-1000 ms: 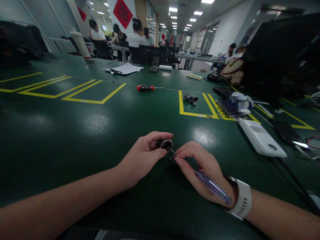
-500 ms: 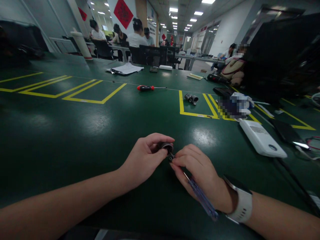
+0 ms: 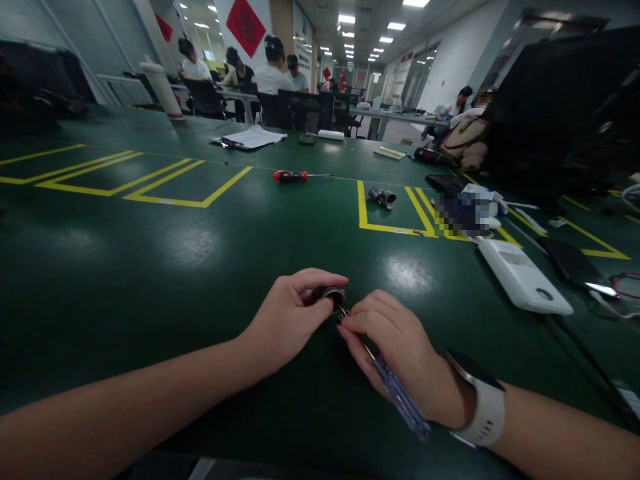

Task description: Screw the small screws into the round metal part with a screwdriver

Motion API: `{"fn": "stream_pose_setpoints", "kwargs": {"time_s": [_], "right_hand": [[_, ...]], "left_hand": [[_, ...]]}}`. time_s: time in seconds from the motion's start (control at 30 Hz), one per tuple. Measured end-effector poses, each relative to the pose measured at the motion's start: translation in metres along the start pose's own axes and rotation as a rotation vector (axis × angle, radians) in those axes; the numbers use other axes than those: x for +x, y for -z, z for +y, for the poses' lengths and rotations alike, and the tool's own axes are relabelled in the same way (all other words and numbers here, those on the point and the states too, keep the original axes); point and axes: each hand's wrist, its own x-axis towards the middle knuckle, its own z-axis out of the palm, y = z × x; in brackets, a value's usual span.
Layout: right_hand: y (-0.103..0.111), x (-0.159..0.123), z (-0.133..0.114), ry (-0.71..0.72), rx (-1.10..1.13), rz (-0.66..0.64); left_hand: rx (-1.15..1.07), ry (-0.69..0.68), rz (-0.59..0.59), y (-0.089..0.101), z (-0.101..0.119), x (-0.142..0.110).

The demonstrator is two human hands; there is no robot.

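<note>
Above green table, left grip closed round half-hidden dark part, right grip pinching partly covered screwdriver.

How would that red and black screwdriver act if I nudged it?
The screwdriver would probably roll or pivot, since its handle looks rounded. It should stay stiff, given the straight, metallic-looking shaft, and likely feel handle-heavy, because the handle is much thicker.

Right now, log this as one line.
left hand: holds dark round metal part | right hand: holds translucent purple-handled screwdriver | shaft: toward part's opening
</note>
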Motion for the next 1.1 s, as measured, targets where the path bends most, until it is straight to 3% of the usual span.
{"fn": "stream_pose_setpoints", "kwargs": {"time_s": [0.07, 0.3, 0.53, 0.9, 1.1], "right_hand": [[0.002, 0.001, 0.0, -0.002, 0.025, 0.009], [0.012, 0.003, 0.001, -0.126, 0.293, 0.236], [0.011, 0.007, 0.0, -0.151, 0.272, 0.124], [0.018, 0.006, -0.007, -0.075, 0.274, 0.123], [0.015, 0.004, -0.005, -0.101, 0.24, 0.132]], "left_hand": [[-0.001, -0.006, 0.0, 0.0, -0.001, 0.0], [-0.039, 0.075, 0.007, 0.002, 0.002, 0.003], [-0.155, 0.136, 0.007, -0.001, 0.004, 0.003], [-0.206, 0.154, -0.022, 0.0, 0.002, 0.003], [-0.166, 0.127, -0.03, -0.002, 0.003, 0.001]]}}
